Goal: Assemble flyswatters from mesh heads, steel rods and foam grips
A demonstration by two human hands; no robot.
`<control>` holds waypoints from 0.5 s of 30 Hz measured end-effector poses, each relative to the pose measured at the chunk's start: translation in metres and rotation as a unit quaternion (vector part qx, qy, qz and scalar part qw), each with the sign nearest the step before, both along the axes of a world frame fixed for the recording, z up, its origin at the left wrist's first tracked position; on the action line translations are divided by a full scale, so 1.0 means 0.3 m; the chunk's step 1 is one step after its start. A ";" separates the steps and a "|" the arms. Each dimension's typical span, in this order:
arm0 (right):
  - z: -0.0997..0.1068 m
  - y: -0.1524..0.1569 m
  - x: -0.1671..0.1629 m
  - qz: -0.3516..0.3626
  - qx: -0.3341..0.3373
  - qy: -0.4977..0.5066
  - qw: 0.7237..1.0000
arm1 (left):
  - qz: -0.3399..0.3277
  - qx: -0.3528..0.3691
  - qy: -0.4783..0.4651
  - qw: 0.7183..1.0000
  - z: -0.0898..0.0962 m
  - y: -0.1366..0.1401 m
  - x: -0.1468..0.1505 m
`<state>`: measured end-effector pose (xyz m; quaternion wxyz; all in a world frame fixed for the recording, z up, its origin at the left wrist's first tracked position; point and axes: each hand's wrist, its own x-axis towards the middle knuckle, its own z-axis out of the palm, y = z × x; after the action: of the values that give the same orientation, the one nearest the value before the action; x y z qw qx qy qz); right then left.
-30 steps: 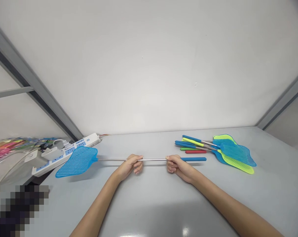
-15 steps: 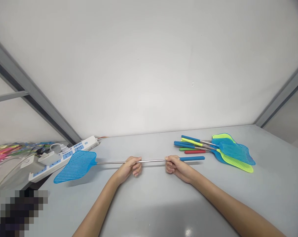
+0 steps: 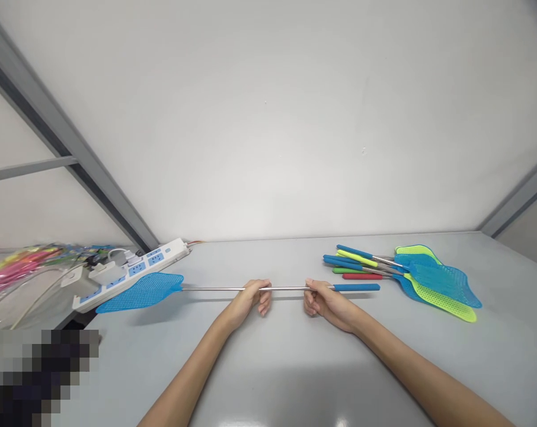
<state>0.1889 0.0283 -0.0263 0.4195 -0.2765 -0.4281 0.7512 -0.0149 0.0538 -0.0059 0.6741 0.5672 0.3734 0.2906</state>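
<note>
A fly swatter with a blue mesh head [image 3: 146, 290], a thin metal rod and a blue handle [image 3: 358, 287] lies level across both hands, just above the table. My left hand [image 3: 251, 299] is closed on the middle of the rod, thumb along the top. My right hand [image 3: 322, 299] is closed on the rod where it meets the handle. To the right, a pile of fly swatters rests on the table, with blue, yellow, green and red handles [image 3: 361, 276] pointing left and overlapping blue and yellow-green heads [image 3: 446, 281].
At the left stands a white power strip [image 3: 155, 258] with plugs and adapters in it, partly behind the held swatter's head. Beyond it lie plastic-wrapped colourful items [image 3: 15, 273]. A white wall [image 3: 268, 118] and grey frame posts [image 3: 73, 142] bound the grey table [image 3: 268, 367].
The held swatter's head has turned, now showing narrower and more edge-on. The hands are slightly closer together on the rod. The whole view has shifted, so things appear further right.
</note>
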 end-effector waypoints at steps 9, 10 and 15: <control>0.015 -0.057 -0.079 0.014 -0.017 0.012 1.000 | 0.001 0.033 -0.013 0.999 -0.024 -0.035 0.064; 0.016 -0.069 -0.093 0.025 -0.023 0.023 0.999 | 0.001 0.042 -0.010 0.999 -0.026 -0.040 0.073; 0.013 -0.085 -0.112 0.046 -0.038 0.046 0.997 | -0.009 0.073 0.020 0.997 -0.021 -0.059 0.098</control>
<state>0.1553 0.0027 -0.0222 0.3930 -0.2379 -0.3915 0.7973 0.0145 0.0359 -0.0122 0.6260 0.6238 0.3595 0.2995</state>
